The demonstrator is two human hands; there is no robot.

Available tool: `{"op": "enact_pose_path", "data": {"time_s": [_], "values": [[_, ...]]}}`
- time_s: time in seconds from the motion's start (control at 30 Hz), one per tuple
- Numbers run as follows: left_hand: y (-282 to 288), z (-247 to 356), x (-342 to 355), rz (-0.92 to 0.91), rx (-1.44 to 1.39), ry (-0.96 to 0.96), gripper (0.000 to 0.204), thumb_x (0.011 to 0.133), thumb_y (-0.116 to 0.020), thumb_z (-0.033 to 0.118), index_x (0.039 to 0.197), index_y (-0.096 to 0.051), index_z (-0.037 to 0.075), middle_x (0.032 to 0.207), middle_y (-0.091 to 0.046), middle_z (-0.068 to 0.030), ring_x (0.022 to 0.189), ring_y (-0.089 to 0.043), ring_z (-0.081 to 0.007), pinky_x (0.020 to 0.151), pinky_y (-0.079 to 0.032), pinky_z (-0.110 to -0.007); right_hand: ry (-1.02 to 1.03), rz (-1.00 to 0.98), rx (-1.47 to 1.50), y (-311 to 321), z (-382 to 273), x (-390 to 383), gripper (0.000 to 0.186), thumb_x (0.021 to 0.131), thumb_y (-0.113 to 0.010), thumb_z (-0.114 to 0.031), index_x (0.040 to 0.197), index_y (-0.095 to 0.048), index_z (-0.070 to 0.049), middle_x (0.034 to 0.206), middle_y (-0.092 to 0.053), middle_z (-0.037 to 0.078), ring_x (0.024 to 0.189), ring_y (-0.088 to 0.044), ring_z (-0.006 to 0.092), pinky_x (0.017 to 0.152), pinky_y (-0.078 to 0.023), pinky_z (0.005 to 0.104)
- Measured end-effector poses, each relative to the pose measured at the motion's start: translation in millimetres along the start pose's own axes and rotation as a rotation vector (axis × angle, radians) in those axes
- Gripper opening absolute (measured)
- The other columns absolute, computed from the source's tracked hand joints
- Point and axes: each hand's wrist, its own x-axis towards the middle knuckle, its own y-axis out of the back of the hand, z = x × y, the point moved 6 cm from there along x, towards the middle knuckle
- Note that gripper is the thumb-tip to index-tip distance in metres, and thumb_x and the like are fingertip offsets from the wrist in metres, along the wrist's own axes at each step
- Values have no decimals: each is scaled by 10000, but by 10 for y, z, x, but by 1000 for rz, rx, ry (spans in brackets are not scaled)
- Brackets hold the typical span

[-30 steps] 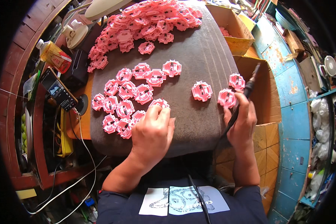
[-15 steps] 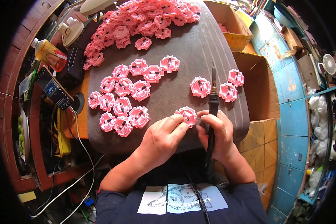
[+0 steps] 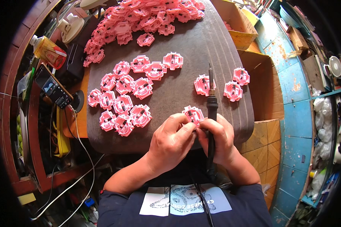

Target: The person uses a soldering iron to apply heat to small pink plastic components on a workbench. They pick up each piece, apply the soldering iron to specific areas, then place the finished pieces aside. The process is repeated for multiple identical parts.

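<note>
Between thumb and fingers, my left hand (image 3: pixel 169 139) grips a pink plastic part (image 3: pixel 193 113) with a dark piece inside, just above the table's near edge. My right hand (image 3: pixel 222 137) is closed around a soldering iron (image 3: pixel 212 108), whose metal tip points away from me. The thumb and forefinger of that same hand pinch at the near edge of the pink part, beside my left fingertips. Whatever small thing lies between them is hidden. Past the iron's tip lies another pink part (image 3: pixel 202 84), with two more pink parts (image 3: pixel 233 90) to its right.
Several pink parts (image 3: pixel 124 84) lie grouped on the left of the dark table (image 3: pixel 170 94). A large pink heap (image 3: pixel 140 19) covers its far end. Cardboard boxes (image 3: pixel 259 83) stand along the right side. At the left are a phone (image 3: pixel 53 87), a bottle (image 3: pixel 49 51) and cables.
My right fingertips have moved left onto the pink part and now meet my left fingers. The soldering iron has shifted slightly left with that hand.
</note>
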Motion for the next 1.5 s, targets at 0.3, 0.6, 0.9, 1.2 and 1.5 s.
{"op": "enact_pose_path", "data": {"time_s": [0.3, 0.6, 0.9, 1.2, 1.5], "values": [[3, -71, 98, 8, -66, -15, 298, 854, -780, -55, 1140, -738, 21, 1064, -659, -152, 845, -705, -306, 732, -584, -390, -20, 13, 8, 9, -18, 49, 527, 788, -730, 136, 1266, -571, -17, 928, -655, 130, 630, -557, 313, 548, -429, 437], [9, -145, 179, -81, -89, 79, 223, 881, -773, 4, 1095, -739, 56, 1023, -682, -132, 864, -718, -320, 729, -586, -394, -74, 13, 6, 20, -1, 54, 453, 850, -705, 114, 1262, -556, -4, 958, -682, 162, 696, -627, 305, 622, -509, 394], [-24, -151, 182, -16, -58, 113, 157, 892, -773, 26, 1046, -756, 45, 961, -693, -122, 792, -715, -306, 686, -584, -385, 142, 69, -93, 30, -91, -75, 458, 824, -774, -11, 1244, -595, -47, 1144, -729, 210, 871, -733, 348, 713, -570, 430], [-28, -176, 164, 45, -126, 171, 203, 884, -804, 3, 1082, -792, 45, 973, -710, -79, 660, -667, -130, 574, -530, -267, 96, 35, -152, -46, -63, -52, 448, 840, -761, -43, 1261, -609, -41, 1134, -732, 193, 882, -728, 375, 724, -569, 451], [-5, -178, 177, 3, -77, 170, 125, 878, -769, -6, 993, -738, 31, 963, -692, -110, 708, -684, -203, 616, -550, -324, 101, 68, -22, 219, -141, -66, 352, 938, -744, -113, 1249, -624, -1, 999, -737, 185, 757, -702, 334, 669, -557, 423]]}}
